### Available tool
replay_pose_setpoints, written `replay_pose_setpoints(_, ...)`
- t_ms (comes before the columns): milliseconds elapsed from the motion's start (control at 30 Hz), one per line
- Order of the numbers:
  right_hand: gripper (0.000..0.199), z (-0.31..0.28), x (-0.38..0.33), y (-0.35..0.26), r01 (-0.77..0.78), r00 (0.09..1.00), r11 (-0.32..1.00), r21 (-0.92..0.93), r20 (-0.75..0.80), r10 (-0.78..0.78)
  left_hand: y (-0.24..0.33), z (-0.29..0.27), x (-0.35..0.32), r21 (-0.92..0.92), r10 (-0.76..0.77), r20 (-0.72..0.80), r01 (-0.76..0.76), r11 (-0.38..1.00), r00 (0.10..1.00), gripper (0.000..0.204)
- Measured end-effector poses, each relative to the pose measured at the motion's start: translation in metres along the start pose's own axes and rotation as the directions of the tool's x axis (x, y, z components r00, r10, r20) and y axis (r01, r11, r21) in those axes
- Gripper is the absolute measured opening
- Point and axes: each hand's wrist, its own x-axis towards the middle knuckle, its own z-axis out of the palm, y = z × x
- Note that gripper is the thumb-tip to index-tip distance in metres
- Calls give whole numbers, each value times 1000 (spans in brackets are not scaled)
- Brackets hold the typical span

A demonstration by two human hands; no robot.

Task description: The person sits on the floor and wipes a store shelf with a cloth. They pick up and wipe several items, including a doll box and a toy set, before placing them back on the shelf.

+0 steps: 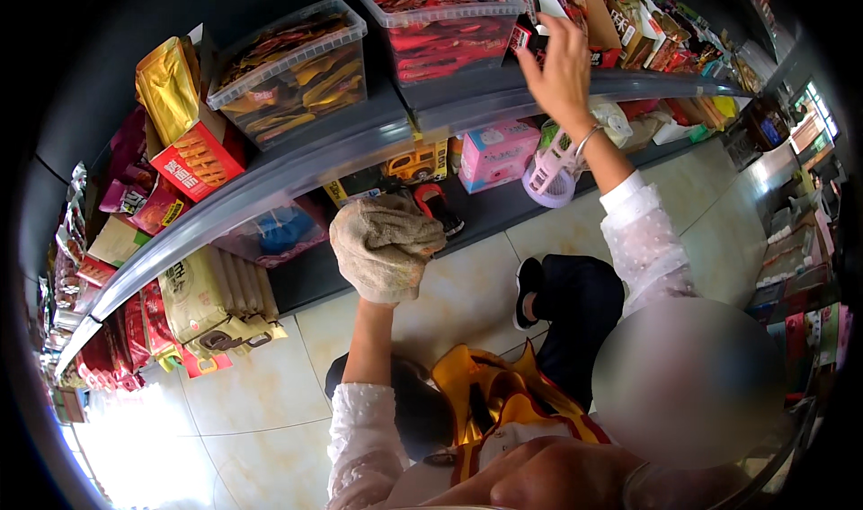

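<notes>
On the far left of the top shelf [270, 173], a gold bag [166, 88] stood in an open red box [200, 155], leaning back so it would not fall. Next to it sat a clear bin [292, 70] full of yellow and brown snack packs, with its lid on to keep them in. Below, a stack of tan packs [211, 299] lay on its side on the lower shelf. In the middle, the left hand [385, 249] was balled up around a beige cloth [373, 231], gripping it tight, just under the front edge of the top shelf; the cloth looked bunched so a flat part could rub against the shelf. A little to the right, a second clear bin [440, 29] held red packs, also with a lid. Under it stood a pink box [499, 150] and a small pale fan [550, 176]. The right hand [562, 70] reached up by that second bin, fingers bent at some small packs there; I could not tell if its grip held one. More boxes [647, 34] lined the shelf to the right.
</notes>
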Motion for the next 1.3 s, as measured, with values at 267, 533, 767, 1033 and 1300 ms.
replay_pose_setpoints(267, 50, 27, -5, 55, -144, 975, 970, 193, 194, 107, 14, 9, 9, -62, -247, -12, 246, 967, 969, 60)
replay_pose_setpoints(533, 50, 20, -3, 54, -177, 968, 962, 208, 213, 132, 22, 3, 32, 102, 98, -38, -94, 990, 994, 56)
replay_pose_setpoints(767, 13, -44, -53, -38, -140, 959, 860, 491, 285, -7, 22, 10, 21, 70, -80, -147, 91, 993, 986, 33)
replay_pose_setpoints(1033, 32, -43, -151, -86, -640, 563, 592, 489, 823, -71, -69, 33, -53, -275, -425, -2, 408, 871, 905, 44)
replay_pose_setpoints(1300, 54, -35, -192, -119, -813, 388, 268, 517, 824, -413, 11, 14, -16, -733, -851, 60, 601, 317, 522, 26)
